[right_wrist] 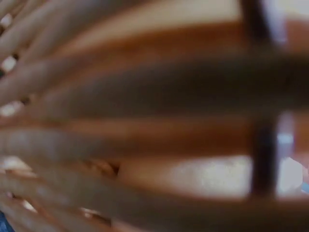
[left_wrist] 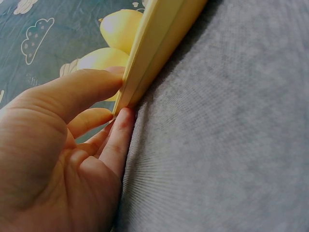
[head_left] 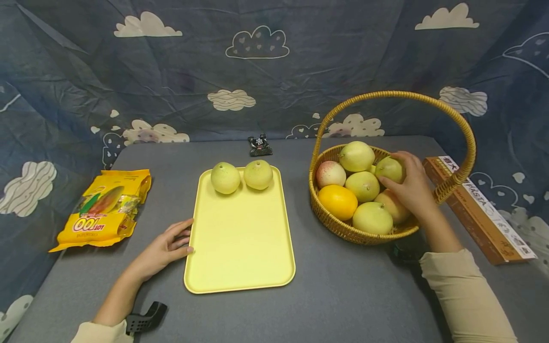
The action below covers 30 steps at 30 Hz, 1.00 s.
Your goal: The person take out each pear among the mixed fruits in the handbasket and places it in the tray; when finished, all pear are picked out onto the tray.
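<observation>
In the head view my right hand [head_left: 409, 183] reaches under the handle into the wicker basket [head_left: 334, 228]. Its thumb and fingers grip a round green fruit [head_left: 389, 170] at the right of the pile. Around it lie other pale green fruits [head_left: 372, 218], a yellow-orange fruit [head_left: 337, 202] and reddish peach-like ones [head_left: 330, 174]. Blurred basket weave fills the right wrist view. My left hand [head_left: 165, 250] lies beside the yellow tray [head_left: 240, 238], thumb and fingertips touching its left rim. Two pale green fruits [head_left: 225, 178] sit at the tray's far end.
At the left lies a yellow snack bag [head_left: 105, 209]. A small black toy car [head_left: 259, 145] stands near the back edge, behind the tray. A long brown pasta box [head_left: 480, 209] lies right of the basket, whose tall handle [head_left: 396, 94] arches above it. A cloud-patterned cloth [head_left: 274, 71] hangs behind.
</observation>
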Available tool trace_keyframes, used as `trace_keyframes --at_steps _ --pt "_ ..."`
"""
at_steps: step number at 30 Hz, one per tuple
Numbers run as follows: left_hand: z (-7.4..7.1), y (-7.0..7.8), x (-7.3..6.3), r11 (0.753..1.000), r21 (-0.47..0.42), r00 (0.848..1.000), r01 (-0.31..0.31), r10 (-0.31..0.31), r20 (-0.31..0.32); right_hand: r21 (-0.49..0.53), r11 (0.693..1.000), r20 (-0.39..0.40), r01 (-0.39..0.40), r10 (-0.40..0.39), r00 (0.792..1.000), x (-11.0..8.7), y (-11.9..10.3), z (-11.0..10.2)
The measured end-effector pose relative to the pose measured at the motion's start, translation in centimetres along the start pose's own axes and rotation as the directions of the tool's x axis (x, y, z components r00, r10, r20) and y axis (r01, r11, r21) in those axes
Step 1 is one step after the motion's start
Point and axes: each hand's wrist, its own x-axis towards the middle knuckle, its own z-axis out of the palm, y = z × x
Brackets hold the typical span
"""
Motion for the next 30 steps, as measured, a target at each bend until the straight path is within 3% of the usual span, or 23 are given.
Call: trace_keyframes --at_steps 11,18,24,30 --pt "0.0 0.0 -0.1 1.000 0.013 1.000 -0.001 0.001 -0.004 -0.038 0.998 0.035 -0.058 0.060 0.998 0.1 0.6 0.1" --pt "0.0 0.0 0.0 1.000 0.013 1.000 -0.001 0.001 -0.005 -0.039 0.995 -0.086 -0.091 0.087 0.992 -0.1 0.1 0.2" --pt "0.0 -0.1 0.0 1.000 0.002 1.000 0.010 -0.010 -0.011 0.098 0.987 -0.216 -0.128 0.147 0.965 -0.7 -1.1 0.3" --pt "0.0 0.0 0.0 1.000 -0.002 1.000 0.002 -0.002 -0.004 0.235 0.971 -0.225 -0.037 0.091 0.970 -1.9 -4.4 0.4"
